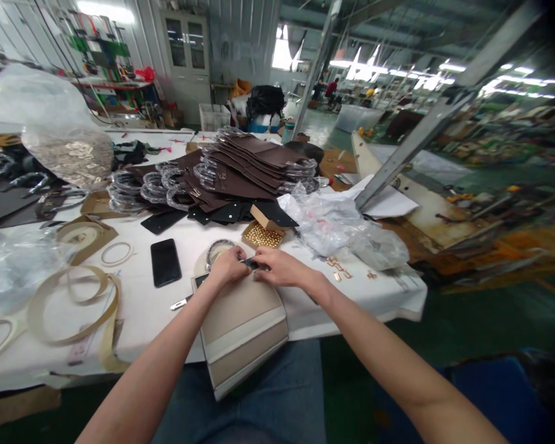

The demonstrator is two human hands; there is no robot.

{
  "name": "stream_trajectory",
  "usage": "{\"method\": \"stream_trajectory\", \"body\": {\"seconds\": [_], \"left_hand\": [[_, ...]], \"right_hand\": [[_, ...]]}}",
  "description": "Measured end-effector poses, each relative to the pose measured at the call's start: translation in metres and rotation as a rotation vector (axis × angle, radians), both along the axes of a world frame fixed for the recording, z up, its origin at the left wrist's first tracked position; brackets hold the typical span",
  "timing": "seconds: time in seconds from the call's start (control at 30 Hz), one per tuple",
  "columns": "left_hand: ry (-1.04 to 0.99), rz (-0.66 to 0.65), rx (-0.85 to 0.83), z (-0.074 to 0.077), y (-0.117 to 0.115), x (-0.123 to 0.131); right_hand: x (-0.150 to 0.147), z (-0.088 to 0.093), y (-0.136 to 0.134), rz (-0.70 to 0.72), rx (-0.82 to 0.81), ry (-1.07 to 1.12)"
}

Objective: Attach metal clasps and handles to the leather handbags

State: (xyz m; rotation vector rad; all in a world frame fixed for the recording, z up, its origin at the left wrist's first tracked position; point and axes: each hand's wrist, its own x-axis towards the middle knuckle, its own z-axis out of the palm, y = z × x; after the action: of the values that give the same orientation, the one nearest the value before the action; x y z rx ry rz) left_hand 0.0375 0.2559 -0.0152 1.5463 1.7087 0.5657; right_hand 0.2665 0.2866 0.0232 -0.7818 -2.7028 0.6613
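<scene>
Beige, smooth, pale-banded bag [243, 303]

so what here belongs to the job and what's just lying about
Likely in the job: beige piece, small dark part between left hand and right hand, box of gold-coloured bits

Probably just lying about: black phone, crumpled clear plastic

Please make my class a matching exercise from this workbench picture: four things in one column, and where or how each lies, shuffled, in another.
Things
1. phone
2. gold-coloured beads
3. beige piece
4. brown panels

Places and states
A. stacked in overlapping layers
B. below the left hand and right hand, jutting past the near table edge
C. flat on the white cloth, dark screen up
D. inside a small open box

Pairs: 1-C, 2-D, 3-B, 4-A
</scene>
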Motion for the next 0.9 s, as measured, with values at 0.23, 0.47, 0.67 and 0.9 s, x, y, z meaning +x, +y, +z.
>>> {"method": "stream_trajectory", "body": {"seconds": [0.23,0.47,0.67,0.9], "left_hand": [[-0.039,0.012,-0.028,-0.004,0.004,-0.001],[-0.325,0.041,-0.135,-0.015,0.009,-0.006],[-0.272,0.026,-0.165,-0.009,0.012,-0.002],[-0.257,-0.026,-0.062,-0.01,0.011,0.0]], "right_hand": [[-0.004,-0.005,0.003,0.069,0.108,-0.059],[0.005,-0.024,0.0,0.124,0.237,-0.02],[0.01,-0.036,0.005,0.182,0.253,0.092],[0.017,-0.046,0.006,0.158,0.218,0.17]]}}
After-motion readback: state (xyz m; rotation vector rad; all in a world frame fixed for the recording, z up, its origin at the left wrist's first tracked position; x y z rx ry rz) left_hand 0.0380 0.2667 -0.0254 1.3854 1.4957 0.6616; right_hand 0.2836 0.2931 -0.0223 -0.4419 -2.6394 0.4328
